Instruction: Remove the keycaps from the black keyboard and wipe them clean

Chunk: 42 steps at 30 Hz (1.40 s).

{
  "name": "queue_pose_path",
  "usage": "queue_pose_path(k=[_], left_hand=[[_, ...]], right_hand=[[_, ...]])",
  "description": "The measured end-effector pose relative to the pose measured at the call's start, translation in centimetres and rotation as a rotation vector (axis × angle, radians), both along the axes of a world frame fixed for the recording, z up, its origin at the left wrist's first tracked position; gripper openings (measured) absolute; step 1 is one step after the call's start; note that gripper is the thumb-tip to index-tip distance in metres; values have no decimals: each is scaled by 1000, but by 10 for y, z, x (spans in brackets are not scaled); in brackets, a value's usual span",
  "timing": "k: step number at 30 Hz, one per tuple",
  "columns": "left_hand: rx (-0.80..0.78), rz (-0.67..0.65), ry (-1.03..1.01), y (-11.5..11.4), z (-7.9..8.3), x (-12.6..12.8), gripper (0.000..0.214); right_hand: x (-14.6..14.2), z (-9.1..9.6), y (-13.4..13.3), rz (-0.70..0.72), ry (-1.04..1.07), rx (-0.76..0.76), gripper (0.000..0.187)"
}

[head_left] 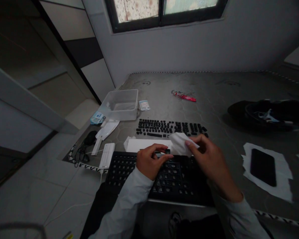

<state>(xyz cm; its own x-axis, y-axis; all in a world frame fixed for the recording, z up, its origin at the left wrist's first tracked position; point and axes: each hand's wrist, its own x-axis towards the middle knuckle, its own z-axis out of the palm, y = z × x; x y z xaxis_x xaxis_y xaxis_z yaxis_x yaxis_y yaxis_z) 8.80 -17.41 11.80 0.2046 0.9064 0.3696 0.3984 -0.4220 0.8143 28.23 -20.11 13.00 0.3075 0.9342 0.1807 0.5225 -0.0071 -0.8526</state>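
Between the thumb and forefinger of my left hand (149, 160) is a small black keycap (167, 151). A white tissue (181, 142) is pinched in my right hand (210, 159), its free end hanging to the left, close to the keycap. Beneath both hands lies a black keyboard (169, 179) with its caps off, showing bare switches. Behind it, loose black keycaps (161, 126) are laid out in rows on the grey tabletop. A white flat box or sheet (142, 145) sits between them and the keyboard, partly hidden by my left hand.
A clear plastic bin (122, 104) stands at the back left, beside a small packet (144, 105). Nearer are a black mouse (91, 137) and a white power strip (107, 156). A red-handled tool (185, 97) lies behind. To the right are a phone (263, 167) on tissue and a black bag-like item (271, 114).
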Motion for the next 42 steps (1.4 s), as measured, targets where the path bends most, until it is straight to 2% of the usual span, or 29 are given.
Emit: queue_pose_path(k=[4,6,9,11,13,15,19,24,28,35,38,42], left_hand=[[163,-25,4,-2,-1,0,20],[223,-21,-28,-2,-2,-2,18],[297,-55,-75,-3,-2,-5,16],[335,-115,-74,-4,-1,-8,14],[374,-184,-41,-4,-1,-10,13],[403,-216,8,-5,-1,-11,12],[374,-145,80,-6,-2,-12,12],[292,-91,4,-7,-1,-8,19],[298,-80,-47,-7,1,-5,16],[308,-139,-45,-5,4,-5,13],[264,-141,-30,-5,5,-4,16],[190,-103,-78,-5,7,-1,13]], right_hand=[[-27,9,-6,289,293,-59,31],[-34,7,-5,339,440,-98,38],[-35,0,-3,374,703,-180,31],[-33,-3,-1,463,848,-256,43],[-30,-6,0,567,910,-316,51],[-27,-7,1,617,897,-358,42],[-25,-3,-1,563,811,-405,34],[-24,3,-3,536,681,-363,37],[-20,2,-2,552,703,-344,40],[-21,4,-4,362,665,-369,44],[-23,6,-5,305,655,-349,43],[-23,4,-6,311,710,-317,55]])
